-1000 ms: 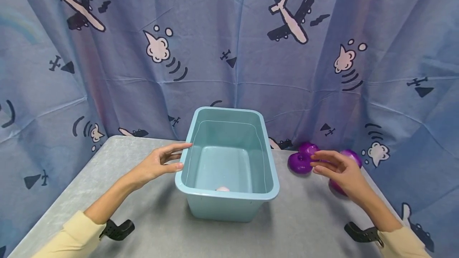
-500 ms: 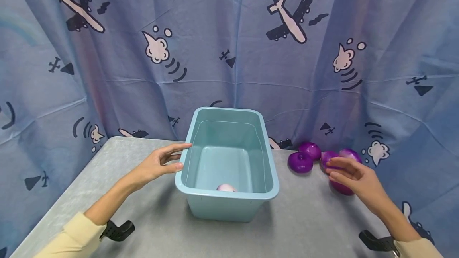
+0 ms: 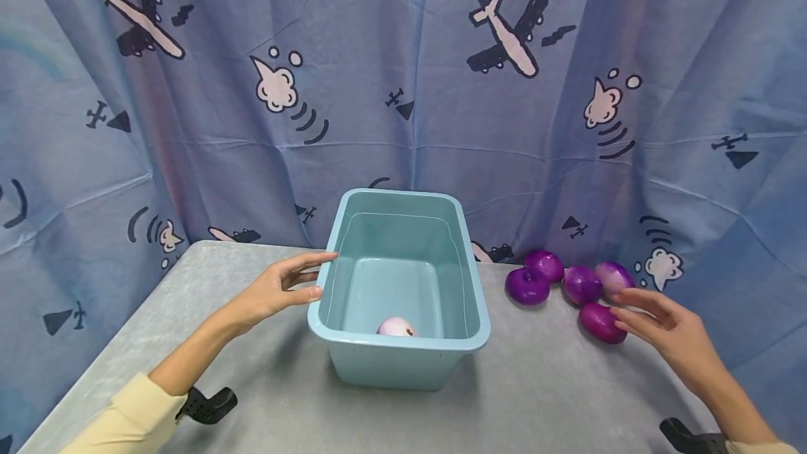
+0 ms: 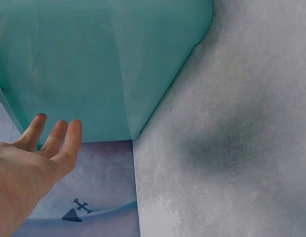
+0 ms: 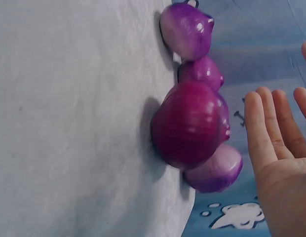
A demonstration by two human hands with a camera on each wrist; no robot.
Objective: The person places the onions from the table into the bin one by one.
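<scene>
A light blue-green plastic tub point(image 3: 398, 342) stands on the table. Inside, by its near wall, lies a pale pinkish onion point(image 3: 396, 326), partly hidden by the rim. My left hand point(image 3: 277, 289) touches the tub's left rim with extended fingertips and thumb; in the left wrist view several fingers point(image 4: 69, 145) lie along its outer wall. On the right, my right hand point(image 3: 671, 331) is beside a reddish-purple onion point(image 3: 602, 323), fingers loosely extended and holding nothing. In the right wrist view that hand point(image 5: 281, 148) is apart from the large onion point(image 5: 187, 126).
Several purple onions sit at the table's back right, among them a flattened one point(image 3: 527, 286), a round one point(image 3: 581, 285) and a paler one point(image 3: 614, 279). A blue curtain point(image 3: 353, 90) with airplane prints hangs behind the grey table point(image 3: 523, 398).
My right hand has moved right, from in front of the back onions to beside the reddish-purple one. In the tub, the pale onion has shifted further into view. My left hand stays put.
</scene>
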